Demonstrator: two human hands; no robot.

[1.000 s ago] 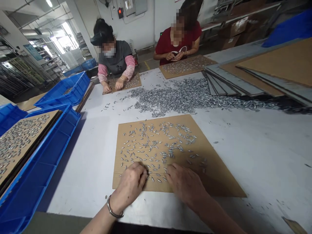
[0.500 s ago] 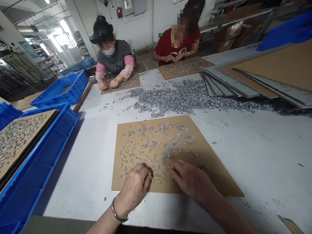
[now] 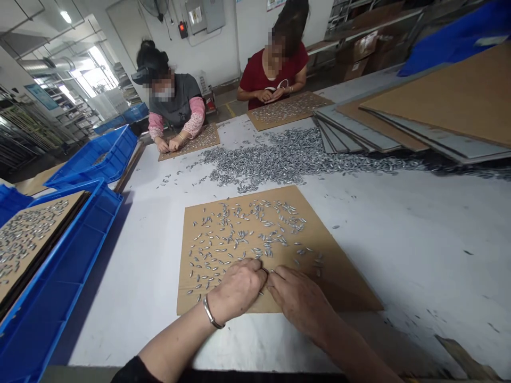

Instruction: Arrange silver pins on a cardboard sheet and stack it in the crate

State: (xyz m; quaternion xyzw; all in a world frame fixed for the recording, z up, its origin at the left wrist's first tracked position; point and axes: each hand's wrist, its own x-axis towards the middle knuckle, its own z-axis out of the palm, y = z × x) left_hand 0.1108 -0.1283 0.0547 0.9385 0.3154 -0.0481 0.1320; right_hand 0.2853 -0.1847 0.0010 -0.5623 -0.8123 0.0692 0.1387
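"start at the left. what's there?"

"a blue plastic crate point(image 3: 75, 292) with smooth, ribbed walls. a flat brown sheet point(image 3: 76, 197) tops a layered stack in it, studded with small shiny pieces."

"and in the middle?"

"a tan board point(image 3: 339, 282), cardboard by its look, flat on the smooth white table point(image 3: 399, 223). silvery slivers point(image 3: 268, 249), pointed at both ends, lie across it, clumped toward the far side, sparser near the right edge."

"the hands?"

"left hand point(image 3: 241, 284) first, a rounded metal bangle point(image 3: 211, 313) at its wrist: fingers curled, tips narrowed together low over the board. i can't tell if a sliver is in them."

"the right one?"

"the right hand point(image 3: 297, 295) is just beside it, fingertips bunched close. i can't tell what it holds either."

"past the board?"

"a glinting grey heap point(image 3: 275, 159) of similar slivers, then stiff, thin-edged brown and grey panels point(image 3: 451, 93), fanned and overlapping."
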